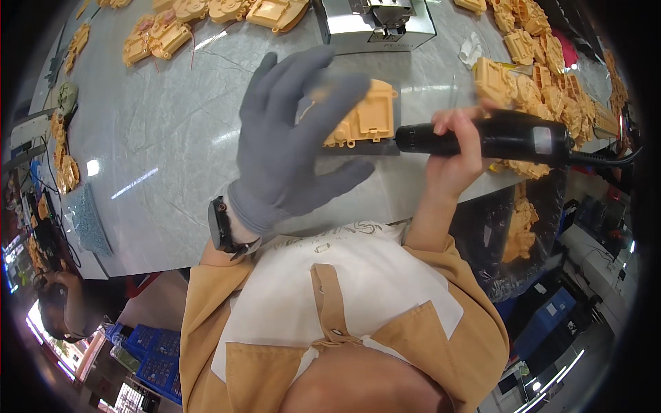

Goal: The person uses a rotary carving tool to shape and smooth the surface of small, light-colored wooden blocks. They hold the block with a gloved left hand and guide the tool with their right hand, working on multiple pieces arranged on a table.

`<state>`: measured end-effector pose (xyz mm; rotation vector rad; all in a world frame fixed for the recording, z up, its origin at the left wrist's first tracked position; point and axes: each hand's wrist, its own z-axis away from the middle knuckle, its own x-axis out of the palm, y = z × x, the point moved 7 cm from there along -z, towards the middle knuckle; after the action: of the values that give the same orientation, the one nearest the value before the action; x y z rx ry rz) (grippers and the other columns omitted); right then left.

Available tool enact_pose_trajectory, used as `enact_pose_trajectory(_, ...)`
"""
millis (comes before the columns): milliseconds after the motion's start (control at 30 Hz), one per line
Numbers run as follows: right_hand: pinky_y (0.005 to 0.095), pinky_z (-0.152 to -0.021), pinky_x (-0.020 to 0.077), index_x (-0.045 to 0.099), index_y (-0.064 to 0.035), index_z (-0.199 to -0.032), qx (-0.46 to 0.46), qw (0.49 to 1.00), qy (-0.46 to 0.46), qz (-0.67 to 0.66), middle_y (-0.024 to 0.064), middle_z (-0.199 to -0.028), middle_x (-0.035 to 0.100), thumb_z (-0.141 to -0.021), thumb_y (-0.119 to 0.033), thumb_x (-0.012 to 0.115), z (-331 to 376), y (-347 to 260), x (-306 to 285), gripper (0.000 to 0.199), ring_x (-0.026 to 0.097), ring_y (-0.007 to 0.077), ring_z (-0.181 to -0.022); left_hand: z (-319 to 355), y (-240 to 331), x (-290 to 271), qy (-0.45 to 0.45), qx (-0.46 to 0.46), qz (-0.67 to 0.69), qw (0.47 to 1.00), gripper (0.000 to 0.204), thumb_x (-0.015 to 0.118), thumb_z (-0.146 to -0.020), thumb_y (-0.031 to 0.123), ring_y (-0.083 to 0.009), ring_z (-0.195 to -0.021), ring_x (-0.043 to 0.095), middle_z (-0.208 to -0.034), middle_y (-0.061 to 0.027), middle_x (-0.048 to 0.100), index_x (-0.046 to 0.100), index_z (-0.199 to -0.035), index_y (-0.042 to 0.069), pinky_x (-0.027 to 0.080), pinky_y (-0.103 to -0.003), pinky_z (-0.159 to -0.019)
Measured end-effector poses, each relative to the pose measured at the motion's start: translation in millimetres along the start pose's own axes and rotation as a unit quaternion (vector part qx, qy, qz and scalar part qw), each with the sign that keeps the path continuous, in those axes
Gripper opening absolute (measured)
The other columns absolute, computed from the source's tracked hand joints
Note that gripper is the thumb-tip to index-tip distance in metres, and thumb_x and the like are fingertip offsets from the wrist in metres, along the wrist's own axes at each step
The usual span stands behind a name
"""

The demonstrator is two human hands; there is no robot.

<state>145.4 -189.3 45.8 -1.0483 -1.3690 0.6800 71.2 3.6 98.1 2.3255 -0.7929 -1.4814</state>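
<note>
My left hand (282, 138), in a grey knit glove, hovers with its fingers spread and holds nothing that I can see. Its fingertips are partly blurred and cover the left side of a yellow-orange plastic housing (375, 113). That housing lies on a dark flat plate (375, 148) on the table. In my bare right hand (454, 148) is a black corded electric screwdriver (516, 140), gripped around its barrel and lying level. Its front end points left, close to the plate's right edge; I cannot make out a bit.
A metal device on a light box (379, 38) stands beyond the plate. Piled housings (544, 89) cover the right side, with more housings (165, 34) at the far left. A blue-grey bag (88, 220) lies at the left edge. A dark plastic-lined container (523, 227) sits at the lower right.
</note>
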Motion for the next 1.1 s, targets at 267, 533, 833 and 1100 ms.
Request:
enact_pose_trajectory(267, 0.0297, -0.055, 0.0432, 0.041, 0.0005, -0.105, 0.002, 1.000, -0.015, -0.004, 0.0078, -0.063, 0.051, -0.071, 0.004, 0.057, -1, 1, 1, 0.037, 0.048, 0.0160, -0.050, 1, -20, 65, -0.137, 0.023, -0.076, 0.987, 0.072, 0.072, -0.063, 0.044, -0.0307, -0.107, 0.048, -0.121, -0.0123, 0.046, 0.046, -0.125, 0.018, 0.035, -0.046, -0.098)
enact_pose_trajectory(533, 0.0306, -0.054, 0.0434, 0.040, 0.0014, -0.109, -0.147, 0.973, -0.146, -0.100, 0.0073, -0.065, 0.052, -0.073, 0.004, 0.054, -44, -54, 52, 0.038, 0.048, 0.0154, -0.050, 22, -35, 48, -0.015, -0.108, -0.013, 0.994, 0.070, 0.076, -0.063, 0.031, -0.0343, -0.101, 0.049, -0.120, -0.0178, 0.045, 0.046, -0.122, 0.011, 0.043, -0.042, -0.085)
enact_pose_trajectory(833, 0.0227, -0.044, 0.0389, 0.048, 0.0031, -0.097, -0.201, 0.963, -0.181, 0.019, 0.0047, -0.060, 0.053, -0.071, 0.006, 0.059, -80, -34, 139, 0.029, 0.049, 0.0114, -0.045, 44, -57, 53, 0.055, -0.087, 0.070, 0.992, 0.079, 0.078, -0.060, 0.035, -0.0390, -0.113, 0.043, -0.124, -0.0235, 0.042, 0.042, -0.124, 0.009, 0.033, -0.050, -0.098)
enact_pose_trajectory(1100, 0.0297, -0.052, 0.0436, 0.042, 0.0009, -0.106, -0.130, 0.939, -0.280, 0.152, 0.0070, -0.060, 0.052, -0.072, 0.006, 0.056, -55, -29, 129, 0.037, 0.049, 0.0156, -0.047, 44, -62, 53, 0.030, -0.090, 0.072, 0.993, 0.082, 0.078, -0.057, 0.039, -0.0347, -0.113, 0.044, -0.124, -0.0200, 0.042, 0.041, -0.124, 0.011, 0.026, -0.053, -0.102)
